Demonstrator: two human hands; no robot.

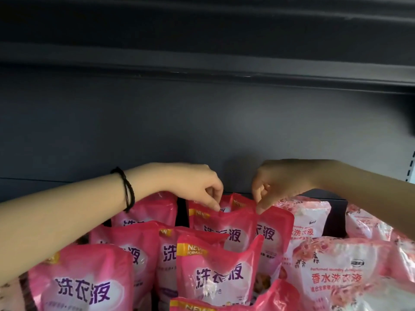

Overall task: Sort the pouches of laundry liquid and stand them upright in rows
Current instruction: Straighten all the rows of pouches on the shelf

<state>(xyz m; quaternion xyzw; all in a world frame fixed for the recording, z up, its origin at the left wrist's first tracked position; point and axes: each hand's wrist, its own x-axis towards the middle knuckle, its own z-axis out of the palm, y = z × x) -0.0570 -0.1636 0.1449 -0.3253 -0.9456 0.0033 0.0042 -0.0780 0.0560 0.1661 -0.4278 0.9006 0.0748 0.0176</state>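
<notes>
Far left, up front: deep-pink pouches (83, 286) standing upright, labels out, packed shoulder to shoulder in rows running back into the shelf (202, 131). Sorted by look, it seems, with the dark pink kept to this side.

Up and over them now, reaching in with the left hand (199, 187), black wristband (128, 191) on the wrist. Curled tight, pinching the top-left edge of the back-row pouch (224, 225).

Across to the right hand (278, 185): curled the same way, nipping that same pouch at its top-right corner. Held by both upper corners, most likely to keep a soft, liquid-heavy bag hanging straight and settling on its base instead of slumping. Sitting in the rear row, centre, touching its neighbours, top seam puckered between the two pinches. Squaring it up or lowering it home, cannot tell which.

Further right: paler pouches (336, 274) with a rose print, a different sort, grouped on their own side and mostly upright.

Nothing seen of the liquid through the opaque film; judging by the plump shapes, full. By the look of the rows, well along, with this rear spot getting its finishing touch.
</notes>
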